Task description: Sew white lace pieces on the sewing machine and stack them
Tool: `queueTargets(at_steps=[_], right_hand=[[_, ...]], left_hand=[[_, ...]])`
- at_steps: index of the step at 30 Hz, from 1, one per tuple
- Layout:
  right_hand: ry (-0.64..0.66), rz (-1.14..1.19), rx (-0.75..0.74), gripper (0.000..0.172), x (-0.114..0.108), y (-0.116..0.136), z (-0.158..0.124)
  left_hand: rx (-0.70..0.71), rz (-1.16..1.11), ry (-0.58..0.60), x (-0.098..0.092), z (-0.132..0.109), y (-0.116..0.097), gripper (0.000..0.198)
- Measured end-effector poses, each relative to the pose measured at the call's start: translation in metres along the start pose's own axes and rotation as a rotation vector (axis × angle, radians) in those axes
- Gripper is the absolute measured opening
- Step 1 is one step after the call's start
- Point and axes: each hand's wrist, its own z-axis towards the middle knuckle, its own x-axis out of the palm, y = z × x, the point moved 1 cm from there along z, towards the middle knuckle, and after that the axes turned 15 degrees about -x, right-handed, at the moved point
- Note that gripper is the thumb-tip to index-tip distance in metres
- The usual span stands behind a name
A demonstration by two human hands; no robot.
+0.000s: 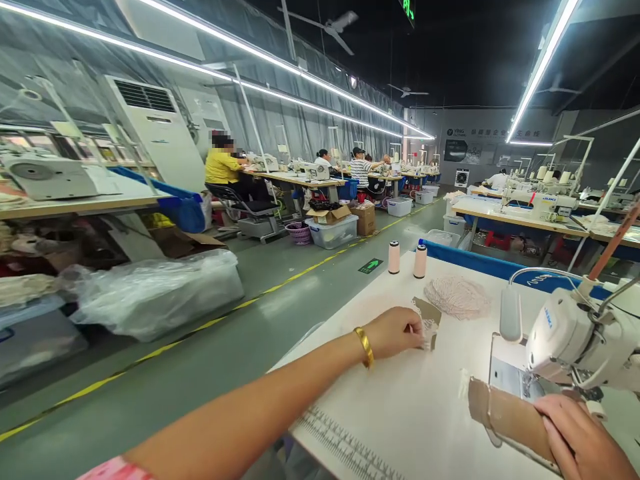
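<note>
My left hand (397, 332) reaches across the white sewing table (400, 407), its fingers pinched on a pale pink lace piece (429, 328). A brown card (427, 310) lies under that lace. Just beyond sits a round heap of pale pink lace (457, 297). My right hand (583, 433) rests with fingers stretched out on a brown strip (507, 413) taped to the table, close to the needle area of the white sewing machine (570, 337). Part of this hand is cut off by the frame edge.
Two pink thread spools (395, 257) stand at the table's far left corner. A ruler scale (345, 443) runs along the near edge. Across the aisle, a plastic-covered bin (160, 293) sits on the floor, and a person in yellow (223, 169) sits by another machine.
</note>
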Motion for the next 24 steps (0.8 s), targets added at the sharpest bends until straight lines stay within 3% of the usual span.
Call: queueTargets(at_steps=[5, 9, 11, 16, 18, 20, 24], right_hand=[[0.037, 0.091, 0.204, 0.029, -0.024, 0.030, 0.025], [0.082, 0.269, 0.283, 0.027, -0.036, 0.041, 0.041], [0.112, 0.325, 0.275, 0.026, -0.038, 0.044, 0.046], [0.194, 0.378, 0.185, 0.032, -0.039, 0.056, 0.055], [0.194, 0.413, 0.195, 0.023, -0.040, 0.059, 0.059], [0.177, 0.465, 0.269, 0.011, -0.040, 0.059, 0.060], [0.102, 0.486, 0.542, 0.014, -0.040, 0.053, 0.058]], left_hand=[[0.263, -0.179, 0.347, 0.044, -0.026, -0.056, 0.028], [0.279, -0.064, 0.121, 0.060, -0.015, -0.069, 0.025], [0.248, 0.080, 0.083, 0.070, -0.006, -0.070, 0.030], [0.329, 0.220, 0.219, 0.095, -0.006, -0.080, 0.024], [0.381, 0.152, 0.265, 0.100, -0.007, -0.086, 0.020], [0.383, 0.025, 0.296, 0.102, -0.003, -0.091, 0.018], [0.329, -0.175, 0.378, 0.104, 0.013, -0.094, 0.031]])
